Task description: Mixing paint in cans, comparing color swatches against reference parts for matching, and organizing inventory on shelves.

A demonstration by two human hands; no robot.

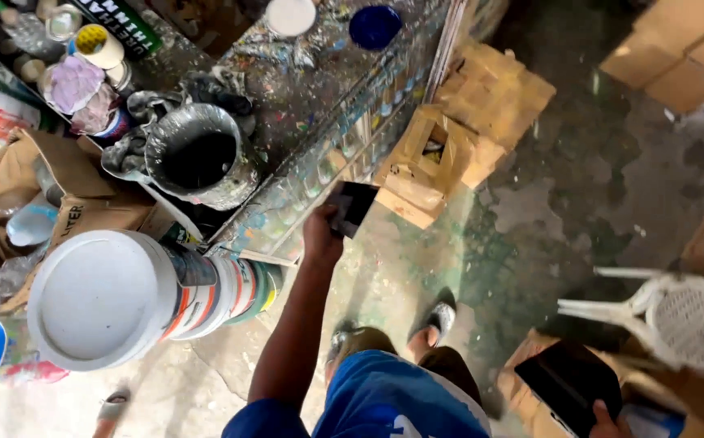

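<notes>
My left hand (pixel 322 237) is raised at the end of my outstretched arm and grips a small dark flat rectangular piece (pixel 353 206). It is held close to the edge of a paint-splattered workbench (pixel 319 97). At the bottom right, only the fingers of my right hand (pixel 607 422) show, closed on the lower corner of a larger black flat panel (pixel 569 378). That panel lies over a cardboard box (pixel 522 389). My blue shirt and my feet on the stained concrete floor are below.
A white lidded paint bucket (pixel 104 296) lies on its side at the left, beside a dark open bucket (pixel 198 158). Folded cardboard boxes (pixel 465 138) lean against the bench. A white plastic chair (pixel 680 316) lies tipped at the right.
</notes>
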